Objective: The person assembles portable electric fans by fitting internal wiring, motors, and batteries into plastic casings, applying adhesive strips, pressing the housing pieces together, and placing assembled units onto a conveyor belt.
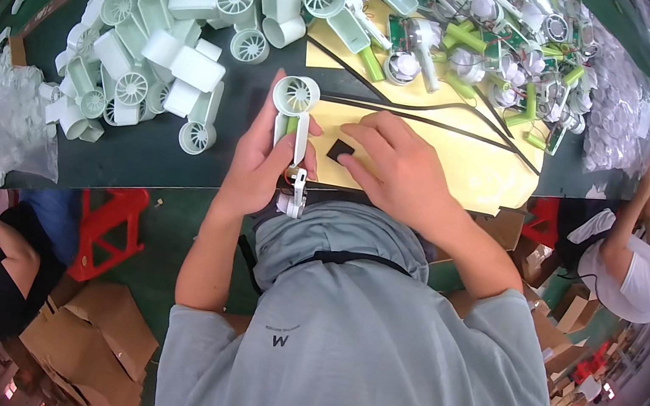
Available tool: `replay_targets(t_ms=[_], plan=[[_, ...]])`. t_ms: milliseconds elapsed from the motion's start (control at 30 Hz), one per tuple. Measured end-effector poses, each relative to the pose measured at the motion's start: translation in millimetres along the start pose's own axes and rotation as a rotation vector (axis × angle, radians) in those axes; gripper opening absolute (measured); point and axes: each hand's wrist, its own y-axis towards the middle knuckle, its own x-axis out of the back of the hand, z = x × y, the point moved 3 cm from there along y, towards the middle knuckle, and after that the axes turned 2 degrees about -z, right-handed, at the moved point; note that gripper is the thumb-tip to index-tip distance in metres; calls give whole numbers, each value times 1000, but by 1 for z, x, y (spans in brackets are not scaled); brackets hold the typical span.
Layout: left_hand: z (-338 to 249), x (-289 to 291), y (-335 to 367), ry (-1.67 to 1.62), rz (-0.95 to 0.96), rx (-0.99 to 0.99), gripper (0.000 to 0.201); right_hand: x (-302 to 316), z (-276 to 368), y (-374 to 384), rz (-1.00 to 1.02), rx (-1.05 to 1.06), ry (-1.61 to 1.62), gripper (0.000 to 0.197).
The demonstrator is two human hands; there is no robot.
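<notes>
My left hand (258, 153) is closed round a pale green handheld fan housing (298, 97), its round grille end up. A green battery (292, 124) shows inside the open handle. Below my fingers hangs a white part with wires (292, 193). My right hand (392, 163) is over the yellow sheet (430, 191), fingers bent, thumb and forefinger at the edges of a small black square pad (340, 150). Whether the pad is lifted off the sheet I cannot tell.
Pale green housings (184, 68) are heaped at the left. Green batteries, circuit boards and motors (489, 41) lie at the back right, beside bagged parts (623, 115). Black strips (425, 119) cross the sheet. Co-workers sit on both sides; a red stool (109, 231) and cartons (96, 337) stand at left.
</notes>
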Motion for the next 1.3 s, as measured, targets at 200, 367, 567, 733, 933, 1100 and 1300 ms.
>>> replay_targets(t_ms=[200, 367, 567, 733, 933, 1100, 1300], plan=[[2, 3, 1, -88, 39, 67, 65, -2, -10, 9, 170, 214, 64, 35], [2, 5, 0, -24, 115, 168, 58, 21, -17, 14, 137, 235, 305, 32], [-3, 2, 0, 262, 172, 155, 60, 30, 4, 43, -40, 369, 317, 23], [-6, -3, 2, 347, 211, 98, 63, 17, 6, 48, 137, 445, 183, 15], [-11, -5, 1, 286, 183, 47, 34, 12, 6, 52, 232, 403, 133, 11], [-5, -6, 0, 380, 153, 23, 35, 13, 10, 56, 291, 306, 175, 12], [-2, 6, 0, 124, 117, 144, 51, 40, 15, 51, 41, 250, 609, 17]])
